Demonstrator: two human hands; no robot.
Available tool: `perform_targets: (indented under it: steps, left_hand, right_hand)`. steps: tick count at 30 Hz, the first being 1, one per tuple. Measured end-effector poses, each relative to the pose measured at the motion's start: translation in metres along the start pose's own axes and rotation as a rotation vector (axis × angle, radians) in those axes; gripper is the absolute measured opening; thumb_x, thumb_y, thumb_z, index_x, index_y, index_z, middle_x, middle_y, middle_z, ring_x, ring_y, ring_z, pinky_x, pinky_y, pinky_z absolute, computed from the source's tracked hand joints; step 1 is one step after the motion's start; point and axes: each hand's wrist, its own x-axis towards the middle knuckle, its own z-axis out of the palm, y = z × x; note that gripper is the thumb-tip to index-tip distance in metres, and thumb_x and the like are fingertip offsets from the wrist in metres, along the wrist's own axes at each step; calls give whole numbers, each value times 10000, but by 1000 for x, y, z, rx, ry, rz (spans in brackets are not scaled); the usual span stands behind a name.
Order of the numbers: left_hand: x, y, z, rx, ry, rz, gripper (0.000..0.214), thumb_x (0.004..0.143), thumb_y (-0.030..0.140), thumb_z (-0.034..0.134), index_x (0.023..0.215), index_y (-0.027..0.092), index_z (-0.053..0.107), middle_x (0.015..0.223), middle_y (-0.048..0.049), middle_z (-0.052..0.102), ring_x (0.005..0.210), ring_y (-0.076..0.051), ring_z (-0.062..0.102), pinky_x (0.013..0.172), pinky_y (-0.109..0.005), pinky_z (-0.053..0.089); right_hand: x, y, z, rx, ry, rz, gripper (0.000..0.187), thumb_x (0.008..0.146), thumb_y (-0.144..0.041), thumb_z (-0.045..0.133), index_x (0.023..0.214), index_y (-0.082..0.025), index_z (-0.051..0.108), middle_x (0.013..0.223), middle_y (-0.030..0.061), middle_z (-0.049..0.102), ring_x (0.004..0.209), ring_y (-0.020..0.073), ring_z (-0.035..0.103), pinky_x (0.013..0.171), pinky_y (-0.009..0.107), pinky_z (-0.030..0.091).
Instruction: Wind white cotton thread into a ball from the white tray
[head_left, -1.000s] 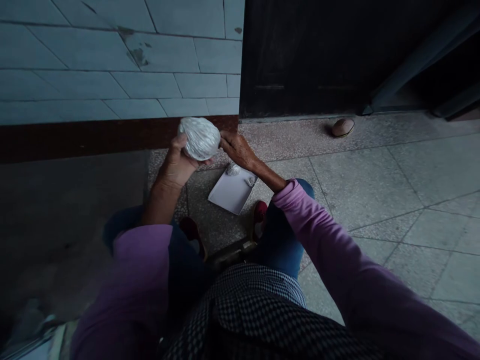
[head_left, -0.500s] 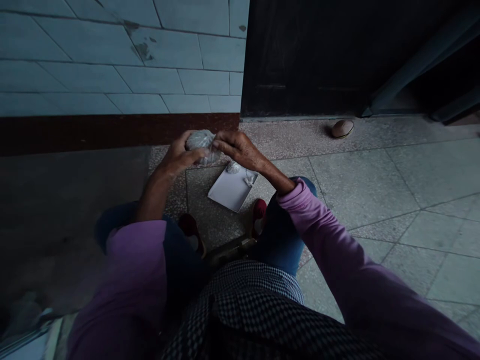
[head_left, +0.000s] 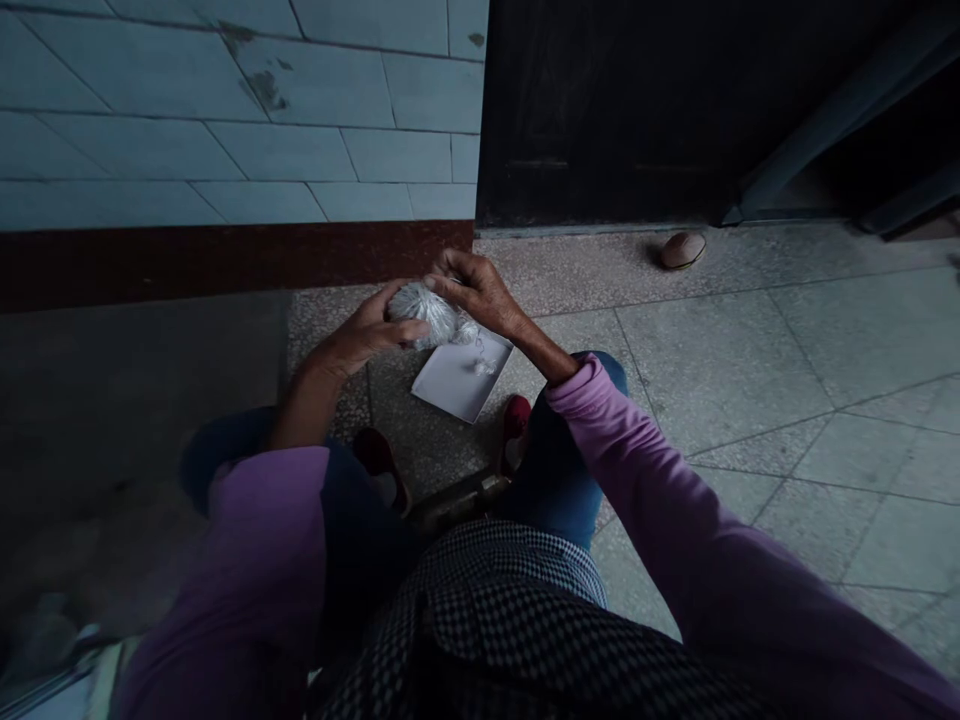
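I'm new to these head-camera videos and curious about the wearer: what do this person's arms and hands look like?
The left hand and right hand are bare, without gloves. The left sleeve and right sleeve are pinkish-purple, long and plain, ending above the wrists, so part of each forearm shows.

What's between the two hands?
In the head view, a silvery wrapped bundle sits between the left hand and the right hand, with fingers of both hands on it.
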Motion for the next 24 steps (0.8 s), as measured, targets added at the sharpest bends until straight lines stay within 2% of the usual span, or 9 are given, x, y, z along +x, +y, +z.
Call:
perform_targets:
  steps: [2, 4, 7, 9, 11, 14, 17, 21, 24]
  left_hand:
    - [4, -4, 4, 10, 58, 28, 862, 604, 448, 1117, 1394, 224, 854, 1199, -137, 879, 1014, -314, 785, 822, -397, 638]
    - [8, -7, 5, -11, 76, 56, 798, 609, 479, 1115, 1333, 252, 870, 1186, -119, 881, 1051, -343, 818, 819, -409, 671]
    - [9, -10, 5, -84, 15, 72, 740, 660, 577, 1101, 1276, 248, 856, 1179, -147, 889, 1179, -435, 861, 887, -488, 737]
    - [8, -8, 4, -152, -34, 77, 796, 674, 674, 1084, 1288, 239, 826, 1180, -184, 889, 1274, -502, 865, 932, -553, 763]
    - [6, -5, 2, -217, -26, 101, 883, 670, 810, 1038, 1319, 262, 799, 1197, -202, 887, 1313, -548, 862, 884, -585, 769]
    - [6, 0, -2, -259, 105, 135, 941, 683, 958, 956, 1338, 311, 763, 1284, -196, 896, 1277, -527, 850, 743, -532, 710]
    - [12, -2, -9, -267, 234, 127, 954, 688, 1008, 937, 1317, 318, 739, 1315, -181, 895, 1224, -468, 812, 711, -473, 626]
    - [23, -16, -20, -201, 369, 146, 1008, 607, 942, 1057, 1297, 289, 719, 1300, -160, 844, 1246, -417, 776, 838, -474, 647]
    - [29, -25, -28, -56, 460, 173, 1045, 548, 865, 1144, 1287, 262, 715, 1191, -119, 785, 1215, -395, 749, 967, -537, 691]
  right_hand:
    - [6, 2, 1, 15, -3, 7, 712, 1222, -832, 780, 794, -340, 496, 852, 53, 656, 1043, 264, 596, 953, 440, 532]
    - [12, 4, 1, 35, 10, 28, 733, 1220, -864, 758, 781, -347, 480, 824, 50, 630, 1022, 261, 580, 941, 442, 534]
    - [18, 5, 0, 76, 33, 54, 751, 1214, -896, 757, 793, -347, 467, 779, 28, 561, 973, 256, 562, 890, 431, 517]
    - [20, 5, -1, 90, 40, 59, 753, 1218, -902, 769, 819, -338, 471, 767, 8, 531, 942, 245, 554, 865, 413, 510]
    - [18, 4, 0, 67, 32, 55, 749, 1238, -890, 768, 838, -327, 481, 785, 1, 548, 941, 234, 563, 880, 397, 533]
    - [10, 0, 6, -50, -13, 31, 708, 1297, -799, 748, 841, -306, 521, 874, 29, 648, 993, 237, 612, 979, 397, 579]
    - [-5, -7, 16, -178, -93, 29, 571, 1330, -627, 743, 889, -288, 611, 960, 60, 749, 1082, 277, 682, 1076, 411, 592]
    - [-22, -18, 26, -211, -284, 17, 435, 1280, -466, 797, 907, -272, 684, 972, 65, 784, 1108, 309, 750, 1112, 435, 595]
    - [-29, -25, 22, -127, -333, 2, 461, 1273, -524, 838, 906, -263, 740, 986, 70, 810, 1071, 301, 753, 1081, 443, 604]
